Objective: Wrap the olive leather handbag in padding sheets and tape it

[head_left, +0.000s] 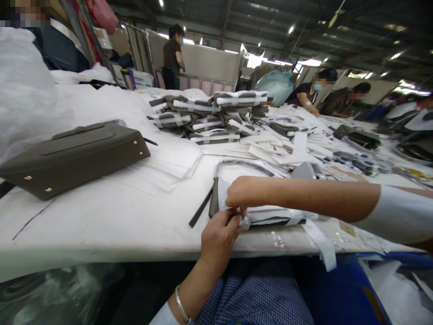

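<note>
The left hand (218,234) has its thumb and fingers brought together in a narrow pinch on crumpled clear plastic (245,222), at the near side of the grey-brown handbag (213,202). The right hand (239,192) bends down and meets it there; its fingertips are partly hidden, so I cannot tell its grip. The handbag lies on the white work table (162,230), close to the front edge.

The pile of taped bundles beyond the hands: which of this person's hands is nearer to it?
Right. The right hand is on the near side of the pile, not touching it; the left hand is farther back, nearer the table edge.
</note>
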A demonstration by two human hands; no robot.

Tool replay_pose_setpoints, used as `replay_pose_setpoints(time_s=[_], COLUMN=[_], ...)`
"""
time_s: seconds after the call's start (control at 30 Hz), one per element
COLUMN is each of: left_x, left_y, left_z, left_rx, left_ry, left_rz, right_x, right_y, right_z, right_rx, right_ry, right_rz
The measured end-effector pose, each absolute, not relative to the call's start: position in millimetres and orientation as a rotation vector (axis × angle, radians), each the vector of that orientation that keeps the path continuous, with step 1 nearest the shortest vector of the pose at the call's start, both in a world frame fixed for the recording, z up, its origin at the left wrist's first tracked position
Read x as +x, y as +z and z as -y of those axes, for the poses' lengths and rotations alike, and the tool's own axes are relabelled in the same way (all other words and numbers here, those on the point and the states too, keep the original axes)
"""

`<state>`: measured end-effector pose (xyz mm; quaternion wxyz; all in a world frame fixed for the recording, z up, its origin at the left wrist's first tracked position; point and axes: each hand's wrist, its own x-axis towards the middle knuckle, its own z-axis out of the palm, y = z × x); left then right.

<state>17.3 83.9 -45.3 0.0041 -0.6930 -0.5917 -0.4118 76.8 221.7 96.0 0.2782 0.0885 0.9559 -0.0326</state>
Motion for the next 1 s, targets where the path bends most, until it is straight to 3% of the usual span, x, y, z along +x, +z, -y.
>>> replay_pose_setpoints(time_s=[0.27,0.57,0.67,1.0], left_x=[18,19,20,20], left_y=[-47,-46,-46,-50], left_z=[-84,-84,-83,-82], left_rx=[-2.157,-2.12,-2.11,-2.078], left_ry=[-1.337,-1.307,-1.301,-1.248], left_rz=[1.825,1.824,1.797,1.764], right_x=[75,116,138,144], right_y=[87,72,58,22], right_z=[-266,-303,-285,-293], right_rx=[0.213,0.807,0.773,0.819], right_ry=[0.048,-0.515,-0.736,-0.886], right_rz=[-2.599,-2.843,-2.933,-2.875])
